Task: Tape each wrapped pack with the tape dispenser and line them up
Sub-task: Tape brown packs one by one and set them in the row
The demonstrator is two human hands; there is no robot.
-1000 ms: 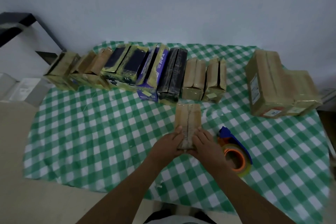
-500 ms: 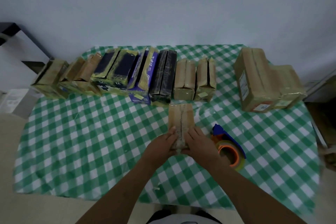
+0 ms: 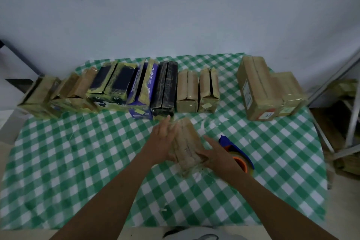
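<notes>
A brown wrapped pack (image 3: 185,146) sits tilted between my two hands over the green checked tablecloth (image 3: 78,161), its far end turned left. My left hand (image 3: 162,140) lies flat against its left side, fingers straight. My right hand (image 3: 218,155) presses its right near side, fingers stretched out. Just right of that hand lies the blue tape dispenser (image 3: 236,152) with an orange roll, partly hidden by my wrist. A row of taped packs (image 3: 187,91) stands along the back of the table.
Two larger brown boxes (image 3: 259,87) stand apart at the back right. A metal rack (image 3: 350,107) with more packs stands beyond the table's right edge. The wall runs close behind the row.
The pack has turned and tipped, its far end swinging left. My hands moved from pressing its near end to flanking its sides. The camera tilted up and right.
</notes>
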